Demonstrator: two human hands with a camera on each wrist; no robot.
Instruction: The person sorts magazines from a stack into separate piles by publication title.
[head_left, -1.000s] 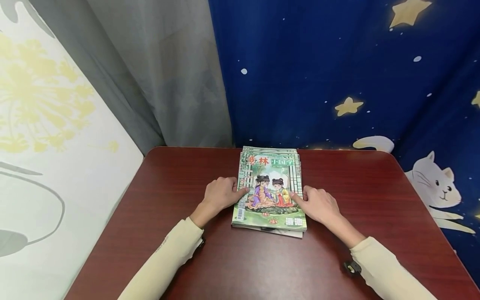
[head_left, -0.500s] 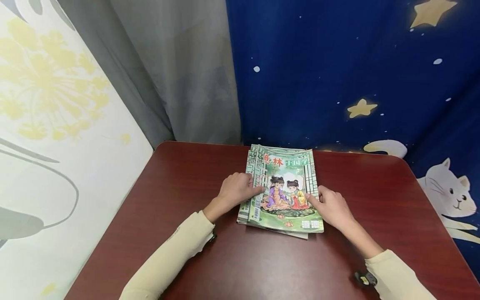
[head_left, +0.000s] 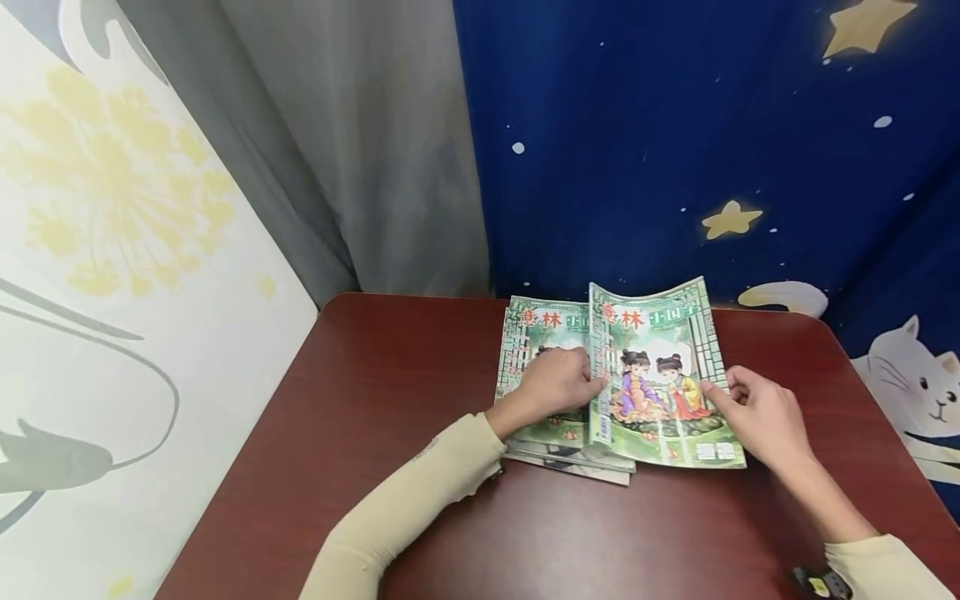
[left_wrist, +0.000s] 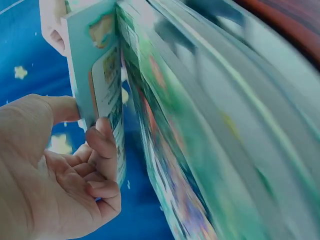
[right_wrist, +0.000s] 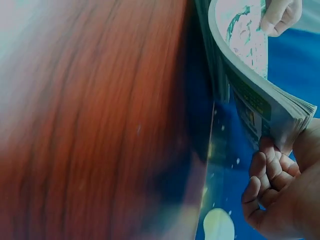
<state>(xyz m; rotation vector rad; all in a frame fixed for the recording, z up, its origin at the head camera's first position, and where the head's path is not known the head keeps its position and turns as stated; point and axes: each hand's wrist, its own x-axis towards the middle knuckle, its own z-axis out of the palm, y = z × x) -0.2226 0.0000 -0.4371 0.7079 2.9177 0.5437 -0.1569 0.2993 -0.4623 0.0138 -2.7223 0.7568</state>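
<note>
A magazine (head_left: 660, 358) with a green cover and two cartoon children is lifted, its sides bowed, partly over a stack of magazines (head_left: 551, 432) with a matching cover on top. My left hand (head_left: 553, 383) pinches its left edge between thumb and fingers, and overlaps the stack's cover in the head view. At the opposite edge, my right hand (head_left: 765, 417) pinches with the thumb on the front cover and fingers behind. The left wrist view shows the lifted magazine (left_wrist: 87, 55) standing apart from the stack (left_wrist: 240, 125). Curved pages of the magazine (right_wrist: 270, 100) show in the right wrist view.
The dark red wooden table (head_left: 390, 375) has rounded far corners. Behind it hang a grey curtain (head_left: 375, 167) and a blue starry curtain (head_left: 637, 125). A white wall (head_left: 150, 350) with yellow flower prints runs along the left.
Both hands have moved right, carrying the top magazine off to the right of the stack and raising it. The lower magazines and the cover beneath have come into view.
</note>
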